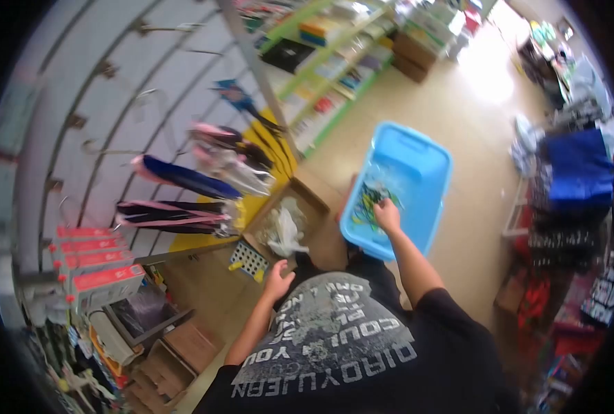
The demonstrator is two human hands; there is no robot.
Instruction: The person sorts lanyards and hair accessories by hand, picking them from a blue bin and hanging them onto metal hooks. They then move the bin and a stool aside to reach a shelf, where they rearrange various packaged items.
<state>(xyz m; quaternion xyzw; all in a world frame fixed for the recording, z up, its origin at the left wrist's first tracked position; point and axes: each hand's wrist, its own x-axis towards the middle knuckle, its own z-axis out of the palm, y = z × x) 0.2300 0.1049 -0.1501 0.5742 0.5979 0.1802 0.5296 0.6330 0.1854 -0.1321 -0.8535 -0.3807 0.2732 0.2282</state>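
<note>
A light blue plastic tub (439, 181) stands on the floor in front of me. Inside it, toward its left side, lies a heap of small packets in clear plastic with green, yellow and dark contents (371, 195). My right hand (388, 214) reaches down into the tub at this heap, fingers closed together; what they hold is too small to make out. Held near my waist, my left hand (277, 280) is empty, its fingers loosely bent and apart. Close beyond it is an open cardboard box (312, 200) with a crumpled white plastic bag (284, 231) in it.
On the left, a slatted wall (107, 103) carries metal hooks with hanging pink, navy and black goods (183, 181). Red-and-white packages (103, 265) hang lower down. Green-edged shelves (334, 83) stand ahead. Blue bags (579, 165) and other stock line the right side.
</note>
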